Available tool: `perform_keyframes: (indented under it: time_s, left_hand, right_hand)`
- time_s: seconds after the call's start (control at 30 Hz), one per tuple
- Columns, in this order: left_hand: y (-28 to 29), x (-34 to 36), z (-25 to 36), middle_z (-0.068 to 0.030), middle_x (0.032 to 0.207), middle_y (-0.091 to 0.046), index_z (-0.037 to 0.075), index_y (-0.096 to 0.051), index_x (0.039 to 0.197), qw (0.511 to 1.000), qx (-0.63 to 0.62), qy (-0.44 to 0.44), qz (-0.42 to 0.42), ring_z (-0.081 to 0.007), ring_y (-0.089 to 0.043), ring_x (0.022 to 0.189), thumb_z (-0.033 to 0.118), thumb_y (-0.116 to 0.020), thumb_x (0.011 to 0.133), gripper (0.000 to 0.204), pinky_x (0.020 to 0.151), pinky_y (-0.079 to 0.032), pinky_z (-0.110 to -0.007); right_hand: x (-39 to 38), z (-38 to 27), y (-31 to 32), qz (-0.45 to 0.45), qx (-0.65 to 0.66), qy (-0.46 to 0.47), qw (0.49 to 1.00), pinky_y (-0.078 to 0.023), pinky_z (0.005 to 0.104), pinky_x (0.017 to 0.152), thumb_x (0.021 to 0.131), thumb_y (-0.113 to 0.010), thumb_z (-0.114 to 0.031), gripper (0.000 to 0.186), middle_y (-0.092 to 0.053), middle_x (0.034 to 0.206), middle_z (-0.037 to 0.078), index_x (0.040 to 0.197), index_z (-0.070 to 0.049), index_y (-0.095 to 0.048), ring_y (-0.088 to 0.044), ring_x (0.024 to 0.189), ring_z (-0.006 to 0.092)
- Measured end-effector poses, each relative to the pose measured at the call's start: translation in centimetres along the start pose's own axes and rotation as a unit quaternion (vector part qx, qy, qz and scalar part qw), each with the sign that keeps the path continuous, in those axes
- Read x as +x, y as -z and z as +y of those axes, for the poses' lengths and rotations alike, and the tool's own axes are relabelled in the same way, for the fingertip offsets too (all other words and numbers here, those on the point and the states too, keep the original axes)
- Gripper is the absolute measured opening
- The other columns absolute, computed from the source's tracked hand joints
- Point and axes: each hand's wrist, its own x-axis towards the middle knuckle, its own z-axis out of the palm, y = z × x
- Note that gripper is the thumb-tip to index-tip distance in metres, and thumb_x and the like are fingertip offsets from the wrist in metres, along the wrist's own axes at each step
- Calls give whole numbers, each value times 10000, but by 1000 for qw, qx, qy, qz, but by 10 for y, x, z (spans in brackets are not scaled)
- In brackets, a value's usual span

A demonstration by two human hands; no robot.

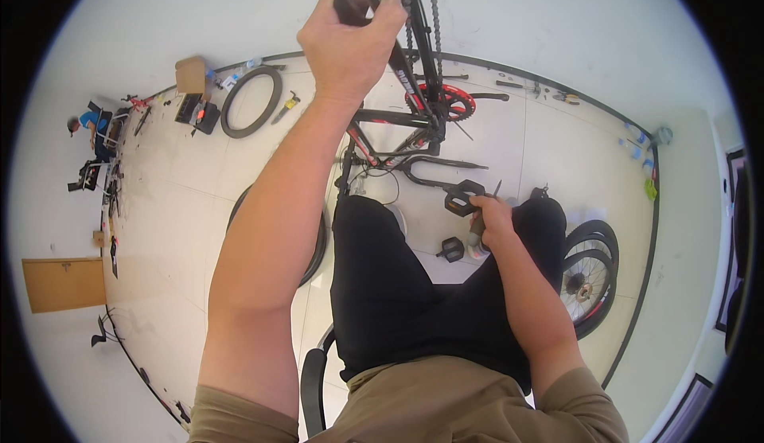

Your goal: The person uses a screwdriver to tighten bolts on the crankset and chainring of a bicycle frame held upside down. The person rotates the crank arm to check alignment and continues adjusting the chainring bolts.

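Up at the top, my left hand [348, 41] is closed round a black part of the bicycle frame [404, 69], holding it up in front of me. The chain [436, 17] hangs alongside, running toward the red chainring [454, 102] and its crank arm [489, 97]. Over my right knee, my right hand [496, 224] pinches a black pedal [464, 198]. A thin pointed piece [498, 187] and a greyish object [477, 234] also show by those fingers; I cannot make out what they are. A second black pedal [451, 249] lies below, between my knees.
A black fork [434, 174] sits beyond my knees. Wheels [589, 280] lie at right, a tyre [251, 102] at far left. An open toolbox [205, 115] and a cardboard box [191, 75] stand nearby. Tools [566, 98] line the far wall. Another person [89, 128] sits far left.
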Motion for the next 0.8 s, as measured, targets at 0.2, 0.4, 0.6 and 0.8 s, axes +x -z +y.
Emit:
perform_keyframes:
  time_s: [0.2,0.4,0.6,0.8]
  left_hand:
    - [-5,10,7,-4,584,-531,19,-559,665,969,226,-92,-31,-81,-453,565,217,-754,798,307,527,-420,-285]
    - [19,4,13,9,606,-547,14,-577,670,994,-17,-2,-108,-70,-457,576,215,-763,816,311,527,-413,-271]
    - [36,18,-7,6,563,-501,18,-555,760,994,78,-59,-37,-86,-443,542,234,-776,796,311,508,-407,-282]
    - [37,24,-63,-19,863,-650,22,-703,974,994,108,2,-30,-98,-558,771,371,-789,810,395,703,-463,-254]
  right_hand:
    - [17,10,7,-8,-15,11,1000,-454,337,465,781,-706,-66,141,-555,685,70,866,-17,-605,-509,515,177]
    - [3,2,-1,4,0,16,1000,-461,323,470,784,-730,-81,153,-561,732,65,856,-26,-607,-519,546,161]
    - [16,6,15,17,-21,38,999,-459,346,491,752,-757,-155,224,-543,703,59,859,-24,-610,-493,543,168]
    - [22,31,-20,34,-61,8,998,-439,432,498,685,-757,-176,317,-582,751,119,899,-17,-585,-530,566,216]
